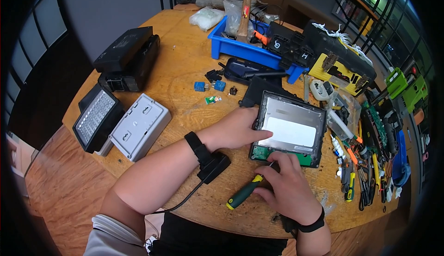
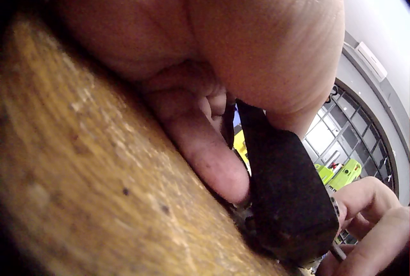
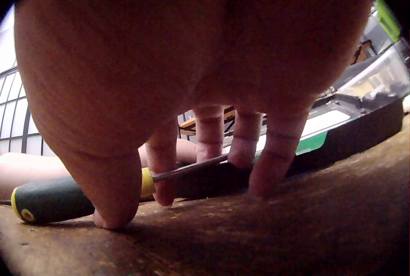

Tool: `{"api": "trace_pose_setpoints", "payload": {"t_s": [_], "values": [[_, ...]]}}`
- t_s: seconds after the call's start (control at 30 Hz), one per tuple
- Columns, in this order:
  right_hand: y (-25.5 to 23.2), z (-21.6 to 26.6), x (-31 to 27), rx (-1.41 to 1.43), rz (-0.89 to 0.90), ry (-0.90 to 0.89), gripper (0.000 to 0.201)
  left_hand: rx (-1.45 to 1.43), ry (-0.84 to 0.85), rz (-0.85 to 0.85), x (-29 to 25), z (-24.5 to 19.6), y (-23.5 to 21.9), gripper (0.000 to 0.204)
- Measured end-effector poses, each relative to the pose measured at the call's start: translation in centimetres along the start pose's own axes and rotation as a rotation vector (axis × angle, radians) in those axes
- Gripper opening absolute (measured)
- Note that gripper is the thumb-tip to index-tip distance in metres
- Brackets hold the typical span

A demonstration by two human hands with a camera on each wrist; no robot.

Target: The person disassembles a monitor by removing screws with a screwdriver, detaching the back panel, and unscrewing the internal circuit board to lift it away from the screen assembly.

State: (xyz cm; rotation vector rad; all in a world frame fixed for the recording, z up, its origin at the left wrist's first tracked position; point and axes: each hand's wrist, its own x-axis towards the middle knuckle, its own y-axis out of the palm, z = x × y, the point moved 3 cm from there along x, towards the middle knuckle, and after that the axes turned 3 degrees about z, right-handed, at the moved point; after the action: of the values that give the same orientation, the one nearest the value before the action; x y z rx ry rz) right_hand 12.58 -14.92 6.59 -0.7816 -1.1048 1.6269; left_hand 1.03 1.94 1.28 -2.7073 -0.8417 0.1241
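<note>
A flat black-framed panel (image 1: 296, 107), with a silver metal back and a white label, lies tilted on the wooden table. A green circuit board (image 1: 262, 154) shows along its near edge. My left hand (image 1: 235, 129) grips the panel's left side, thumb stretched over the metal and the other fingers down at the edge. With my right hand (image 1: 292, 190) I hold a green-and-yellow screwdriver (image 3: 57, 198) between thumb and fingers near its yellow collar. Its handle points toward the near left; the shaft runs past my fingers toward the panel's near edge, and its tip is hidden.
Grey box (image 1: 141, 125), LED lamp (image 1: 98, 117) and black case (image 1: 125, 61) stand at left. Blue components (image 1: 218, 86) lie beyond the left hand. A blue tray (image 1: 222, 48) holds a hammer (image 1: 245, 13) at the back. Pliers, screwdrivers and loose tools (image 1: 363, 172) crowd the right.
</note>
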Motion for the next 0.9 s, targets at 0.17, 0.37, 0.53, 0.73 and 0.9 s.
{"api": "trace_pose_setpoints", "payload": {"t_s": [0.17, 0.37, 0.53, 0.73, 0.9], "values": [[0.26, -0.05, -0.03, -0.017, 0.002, 0.006, 0.039, 0.054, 0.039, -0.012, 0.12, 0.36, -0.03, 0.044], [0.05, 0.01, 0.0, -0.013, -0.001, 0.019, 0.039, 0.03, 0.01, -0.015, -0.14, -0.39, -0.11, 0.042], [-0.04, -0.02, -0.03, -0.001, 0.001, 0.012, 0.039, 0.018, 0.005, -0.008, -0.03, -0.24, -0.07, 0.044], [-0.05, -0.05, -0.02, 0.0, 0.005, 0.009, 0.039, -0.011, -0.021, 0.0, -0.18, -0.47, -0.06, 0.044], [-0.11, 0.02, -0.01, -0.005, 0.003, 0.006, 0.039, 0.017, 0.01, -0.014, 0.17, 0.41, 0.08, 0.045]]}}
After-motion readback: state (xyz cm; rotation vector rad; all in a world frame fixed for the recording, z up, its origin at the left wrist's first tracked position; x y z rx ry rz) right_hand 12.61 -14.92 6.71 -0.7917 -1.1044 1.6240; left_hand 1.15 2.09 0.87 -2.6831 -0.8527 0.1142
